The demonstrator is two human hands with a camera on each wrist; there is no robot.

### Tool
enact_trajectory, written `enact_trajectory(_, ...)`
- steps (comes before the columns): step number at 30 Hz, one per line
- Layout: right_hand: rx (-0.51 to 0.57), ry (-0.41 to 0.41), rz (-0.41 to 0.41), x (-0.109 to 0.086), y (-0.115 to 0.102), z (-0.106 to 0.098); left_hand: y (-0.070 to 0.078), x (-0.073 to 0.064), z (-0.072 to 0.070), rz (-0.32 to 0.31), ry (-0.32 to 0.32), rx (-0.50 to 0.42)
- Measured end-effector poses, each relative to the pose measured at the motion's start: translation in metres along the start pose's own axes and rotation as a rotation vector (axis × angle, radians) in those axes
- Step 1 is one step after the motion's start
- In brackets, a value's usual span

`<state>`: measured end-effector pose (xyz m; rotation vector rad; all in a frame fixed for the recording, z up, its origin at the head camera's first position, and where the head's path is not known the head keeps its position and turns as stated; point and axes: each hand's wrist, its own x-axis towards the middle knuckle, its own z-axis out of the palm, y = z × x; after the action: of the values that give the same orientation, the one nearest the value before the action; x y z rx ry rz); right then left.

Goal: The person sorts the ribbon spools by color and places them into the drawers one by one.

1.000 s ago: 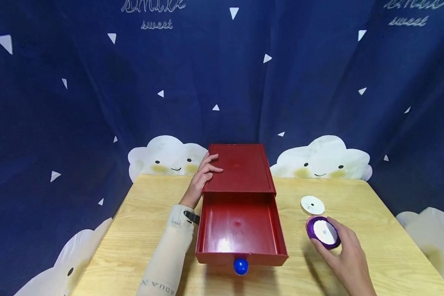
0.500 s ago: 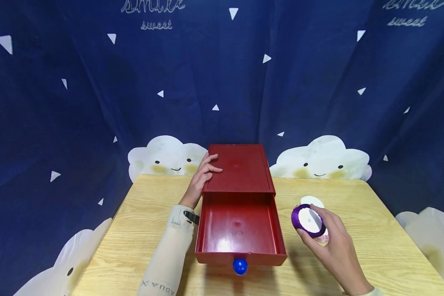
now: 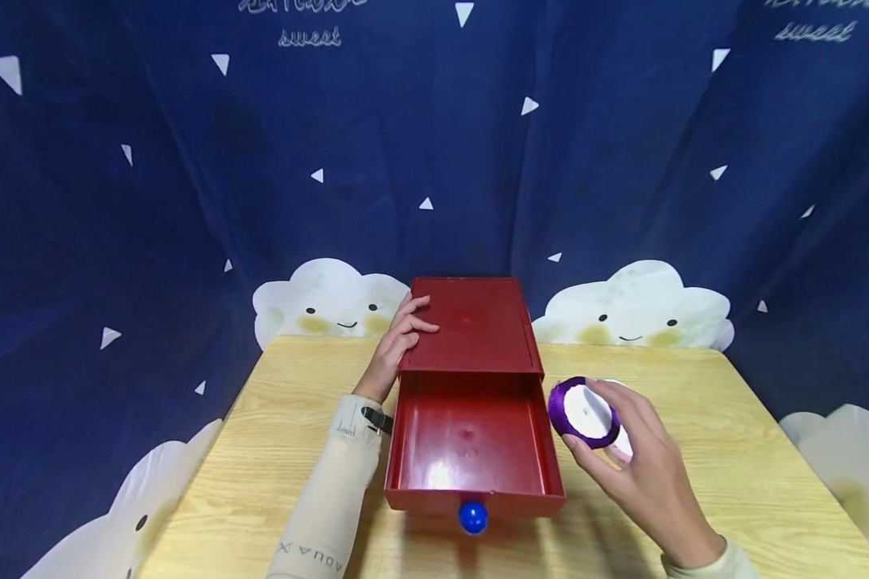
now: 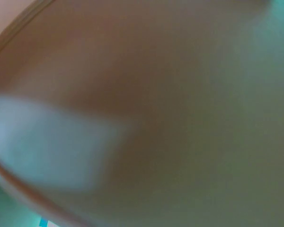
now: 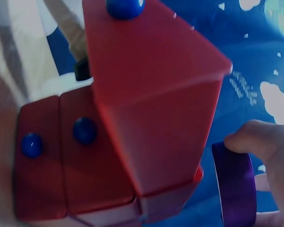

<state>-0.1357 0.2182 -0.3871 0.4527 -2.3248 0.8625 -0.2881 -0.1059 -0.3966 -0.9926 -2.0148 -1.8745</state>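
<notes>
A red drawer cabinet stands mid-table, its top drawer pulled out toward me. Nothing lies in that drawer, and a blue knob sits on its front. My left hand rests along the cabinet's left side, fingers spread onto the top. Between thumb and fingers, my right hand pinches a roll of purple ribbon with a white face, held just right of the drawer. The right wrist view also has the purple ribbon roll beside the cabinet. The left wrist view is too blurred to read.
Behind my right hand, a white disc with a pinkish edge lies partly hidden on the wooden table. Lower drawers with blue knobs are closed. A dark blue curtain with clouds and triangles hangs behind.
My right hand has carried the purple ribbon roll left and slightly farther away, closer to the drawer. It now covers much of the white disc. The left hand stays on the cabinet.
</notes>
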Motion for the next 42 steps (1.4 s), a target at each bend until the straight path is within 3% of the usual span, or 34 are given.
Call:
enact_trajectory(10, 0.021, -0.078, -0.057, 0.013, -0.033, 0.002, 0.000, -0.003, 0.001, 0.001, -0.005, 0.005)
enact_trajectory(20, 0.093, -0.165, -0.105, 0.019, -0.050, 0.012, 0.000, 0.001, 0.003, 0.033, -0.013, 0.007)
enact_trajectory(26, 0.099, -0.203, -0.131, 0.022, -0.056, 0.016, -0.022, 0.003, 0.002, 0.052, 0.002, 0.010)
enact_trajectory(29, 0.108, -0.230, -0.155, 0.024, -0.058, 0.019, -0.016, 0.003, 0.002, 0.030, 0.000, 0.024)
enact_trajectory(32, 0.136, -0.278, -0.167, 0.028, -0.059, 0.023, 0.000, 0.001, 0.003, 0.004, -0.012, 0.017)
enact_trajectory(42, 0.210, -0.430, -0.232, 0.044, -0.055, 0.040, 0.000, -0.001, -0.002, -0.009, -0.010, 0.023)
